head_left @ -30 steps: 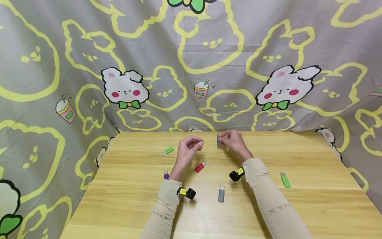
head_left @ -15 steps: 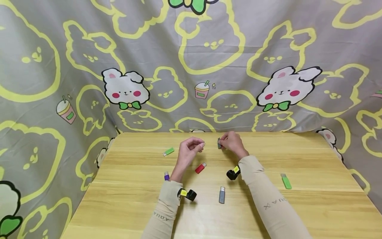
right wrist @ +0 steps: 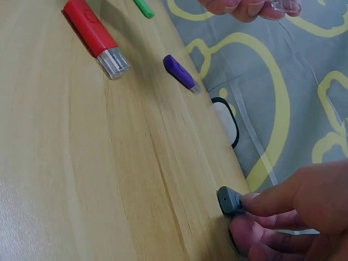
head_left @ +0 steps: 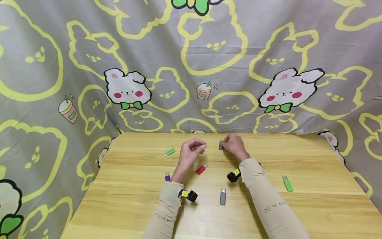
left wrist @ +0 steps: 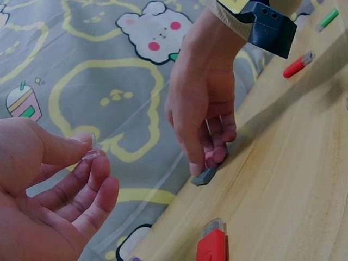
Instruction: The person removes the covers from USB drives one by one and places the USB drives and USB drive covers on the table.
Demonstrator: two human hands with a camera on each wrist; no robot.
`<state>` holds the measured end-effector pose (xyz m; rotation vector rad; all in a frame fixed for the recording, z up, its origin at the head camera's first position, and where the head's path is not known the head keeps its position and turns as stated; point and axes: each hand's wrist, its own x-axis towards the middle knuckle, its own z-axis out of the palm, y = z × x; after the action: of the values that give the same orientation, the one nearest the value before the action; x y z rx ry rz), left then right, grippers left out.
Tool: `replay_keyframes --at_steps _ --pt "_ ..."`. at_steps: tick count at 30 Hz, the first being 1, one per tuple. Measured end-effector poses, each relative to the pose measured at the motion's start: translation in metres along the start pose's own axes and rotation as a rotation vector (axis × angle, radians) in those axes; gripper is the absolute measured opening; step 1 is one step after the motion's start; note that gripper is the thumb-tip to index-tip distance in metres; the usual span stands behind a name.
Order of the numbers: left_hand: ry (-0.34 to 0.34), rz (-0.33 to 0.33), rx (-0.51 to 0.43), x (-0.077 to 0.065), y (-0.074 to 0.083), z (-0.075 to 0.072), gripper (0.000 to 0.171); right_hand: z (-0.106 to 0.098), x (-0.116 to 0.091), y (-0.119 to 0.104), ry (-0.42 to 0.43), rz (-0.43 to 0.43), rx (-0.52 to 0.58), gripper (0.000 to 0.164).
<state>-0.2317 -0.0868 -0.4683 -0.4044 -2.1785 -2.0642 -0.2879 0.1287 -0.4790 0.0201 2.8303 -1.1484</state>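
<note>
My left hand (head_left: pixel 191 151) is raised over the far middle of the table. Its thumb and fingers pinch a small clear plastic cap (left wrist: pixel 93 151), which also shows at the top of the right wrist view. To its right, by the table's far edge, my right hand (head_left: pixel 234 145) pinches a grey USB stick (right wrist: pixel 231 201) low against the wood. The fingers cover part of that stick. A red USB stick (head_left: pixel 201 169) lies below the left hand, its connector under a clear cap. Behind the left wrist a purple USB stick (head_left: pixel 167 176) is partly hidden.
Another grey USB stick (head_left: pixel 222 196) lies between the forearms. Green USB sticks lie at far left (head_left: pixel 169 152) and at right (head_left: pixel 287 183). A red object (head_left: pixel 259 163) peeks out beside the right sleeve. Patterned cloth (head_left: pixel 167 86) hangs behind the wooden table (head_left: pixel 119 196).
My right hand has lowered the grey USB stick toward the table and slightly nearer. A red object now shows beside the right sleeve. The left hand has stayed nearly still with the clear cap.
</note>
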Motion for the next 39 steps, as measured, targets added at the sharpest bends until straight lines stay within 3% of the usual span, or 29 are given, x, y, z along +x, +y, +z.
replay_keyframes --at_steps 13,19,25,30,39 --pt "-0.023 -0.004 -0.006 -0.001 -0.002 0.0 0.007 0.001 0.001 0.002 0.017 -0.033 0.013 0.016" --pt "-0.018 -0.02 0.021 -0.001 -0.002 0.0 0.009 -0.004 -0.004 0.004 0.019 -0.022 0.06 0.022" --pt "-0.051 -0.027 0.085 -0.002 -0.005 0.001 0.013 -0.016 -0.024 0.004 0.064 -0.065 0.137 0.024" --pt "-0.04 -0.031 0.136 -0.002 -0.004 0.002 0.011 -0.021 -0.046 0.001 0.081 -0.13 0.192 0.023" --pt "-0.059 -0.027 0.164 -0.001 0.002 0.006 0.011 -0.027 -0.073 0.002 0.156 -0.236 0.214 0.02"
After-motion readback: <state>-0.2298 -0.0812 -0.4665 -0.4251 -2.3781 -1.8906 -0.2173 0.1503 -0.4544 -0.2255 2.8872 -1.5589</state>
